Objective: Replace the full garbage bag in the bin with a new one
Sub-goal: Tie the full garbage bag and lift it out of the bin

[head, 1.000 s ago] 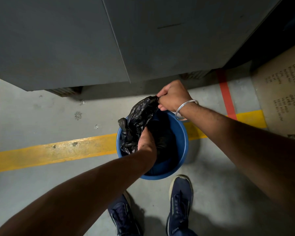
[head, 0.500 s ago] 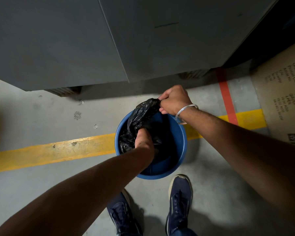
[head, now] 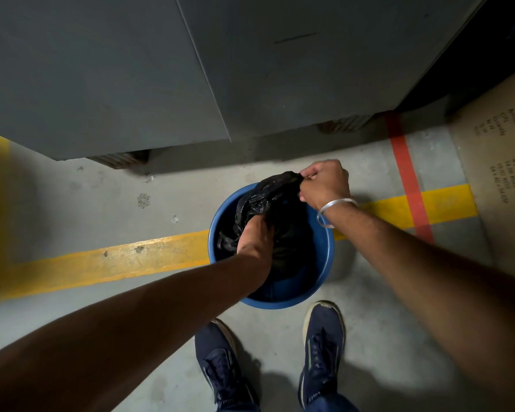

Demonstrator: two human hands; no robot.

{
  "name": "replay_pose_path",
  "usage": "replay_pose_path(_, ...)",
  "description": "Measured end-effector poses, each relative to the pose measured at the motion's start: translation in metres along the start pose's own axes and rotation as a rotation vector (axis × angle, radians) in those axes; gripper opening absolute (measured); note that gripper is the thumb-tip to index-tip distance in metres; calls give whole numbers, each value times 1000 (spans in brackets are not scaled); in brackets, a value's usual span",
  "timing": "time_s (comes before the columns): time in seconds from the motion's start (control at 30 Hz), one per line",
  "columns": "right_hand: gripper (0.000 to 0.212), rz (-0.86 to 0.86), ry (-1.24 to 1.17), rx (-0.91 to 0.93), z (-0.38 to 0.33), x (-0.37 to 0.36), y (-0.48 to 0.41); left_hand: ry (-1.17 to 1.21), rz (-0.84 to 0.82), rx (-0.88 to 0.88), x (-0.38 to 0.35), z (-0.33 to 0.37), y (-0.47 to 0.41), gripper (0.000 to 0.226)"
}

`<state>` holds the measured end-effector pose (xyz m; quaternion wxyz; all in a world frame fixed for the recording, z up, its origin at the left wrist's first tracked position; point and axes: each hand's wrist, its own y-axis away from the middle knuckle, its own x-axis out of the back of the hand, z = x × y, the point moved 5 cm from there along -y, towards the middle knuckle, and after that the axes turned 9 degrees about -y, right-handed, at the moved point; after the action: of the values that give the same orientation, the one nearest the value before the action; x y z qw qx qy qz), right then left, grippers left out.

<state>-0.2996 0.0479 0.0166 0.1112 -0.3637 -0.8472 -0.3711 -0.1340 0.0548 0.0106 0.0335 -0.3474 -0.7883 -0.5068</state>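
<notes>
Your right hand (head: pixel 324 184) pinched the black garbage bag's (head: pixel 268 200) top edge between pressed-together fingers, above the far rim of the blue bin (head: pixel 324 263). Your left hand (head: pixel 254 237) reached down into the bag inside the bin; its fingers were hidden, grip unclear. Bin stood on the floor (head: pixel 369 307), on the yellow line (head: pixel 116 260).

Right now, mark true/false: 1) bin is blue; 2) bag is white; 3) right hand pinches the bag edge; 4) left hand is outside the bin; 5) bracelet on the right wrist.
1) The bin is blue. True.
2) The bag is white. False: it is black.
3) The right hand pinches the bag's edge. True.
4) The left hand is outside the bin. False: it reaches down inside, into the bag.
5) The bracelet sits on the right wrist. True.
</notes>
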Motion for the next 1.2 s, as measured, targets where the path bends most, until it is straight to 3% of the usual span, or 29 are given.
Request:
replay_pose_path(0.23, 29, 28, -41, -36, 49, -19, 29, 252, 276, 8, 8, -31, 14, 32)
replay_pose_path(0.4, 24, 70, -56, -69, 40, -15, 21, 212, 317, -64, -1, -23, 22, 45)
replay_pose_path(0.5, 27, 89, -6, -40, 44, -13, 22, 469, 482, -94, -3, -26, 35, 66)
replay_pose_path(0.6, 18, 101, -40, -18, 38, -7, 41, 826, 545, -50, -3, -39, 49, 65)
replay_pose_path(0.67, 17, 99, -104, 14, 32, -6, 55, 1196, 468, 95, -12, -53, 47, 57)
replay_pose_path(0.77, 15, 81, -213, 48, 25, -15, 80, 1753, 171, 315, -36, -63, 30, 51)
replay_pose_path(0.9, 14, 134, -306, 36, 25, -22, 112, 2267, -162, 490, -38, -55, 21, 32)
replay_pose_path(1.07, 16, 158, -259, 193, 33, -31, 148, 2624, -628, 602, -40, -26, 16, 50)
replay_pose_path(1.2, 16, 160, -260, 32, 64, -34, 145, 2752, -663, 671, -49, -24, 24, 29)
